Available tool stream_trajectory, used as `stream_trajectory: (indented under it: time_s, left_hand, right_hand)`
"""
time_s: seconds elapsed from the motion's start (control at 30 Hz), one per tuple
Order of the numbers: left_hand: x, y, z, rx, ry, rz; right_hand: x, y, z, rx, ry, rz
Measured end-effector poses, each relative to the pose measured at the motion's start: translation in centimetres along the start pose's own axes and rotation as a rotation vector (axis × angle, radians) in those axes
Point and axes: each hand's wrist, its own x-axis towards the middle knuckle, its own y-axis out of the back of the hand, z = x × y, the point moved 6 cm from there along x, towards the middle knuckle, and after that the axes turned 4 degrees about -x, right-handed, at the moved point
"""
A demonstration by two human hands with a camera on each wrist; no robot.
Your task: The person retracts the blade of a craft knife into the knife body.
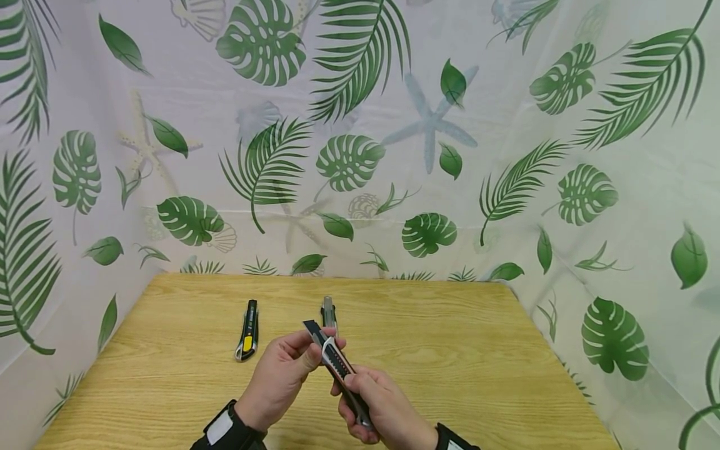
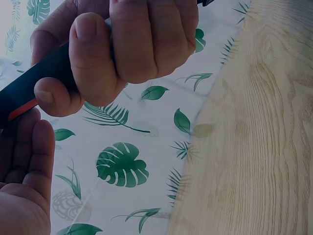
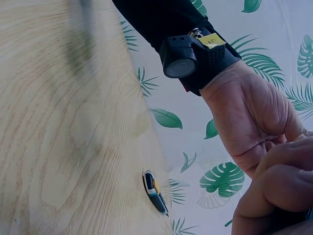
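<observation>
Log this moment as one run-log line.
right hand: grips utility knife handle | left hand: pinches its blade end | table: yellow-black knife, grey knife lying idle

The head view looks forward and down from above the table [image 1: 450, 350], with both hands low at 6 o'clock and the curtain [image 1: 394, 156] filling 12. The left wrist view sits very close under the right hand [image 2: 122, 44], at 11 o'clock. The right wrist view looks back at the left hand [image 3: 254, 117], at 3 o'clock. All three share table and curtain.
</observation>
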Motion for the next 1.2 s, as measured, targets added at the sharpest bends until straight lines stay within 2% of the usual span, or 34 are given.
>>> stream_trajectory:
  time_s: [0.8, 1.2]
  left_hand:
    - [0.11, 0.15, -0.22, -0.021, 0.01, 0.012]
    - [0.19, -0.02, -0.29, -0.042, -0.003, -0.004]
  right_hand:
    - [0.11, 0.15, 0.23, 0.009, -0.012, 0.008]
    - [0.03, 0.11, 0.12, 0.002, -0.008, -0.003]
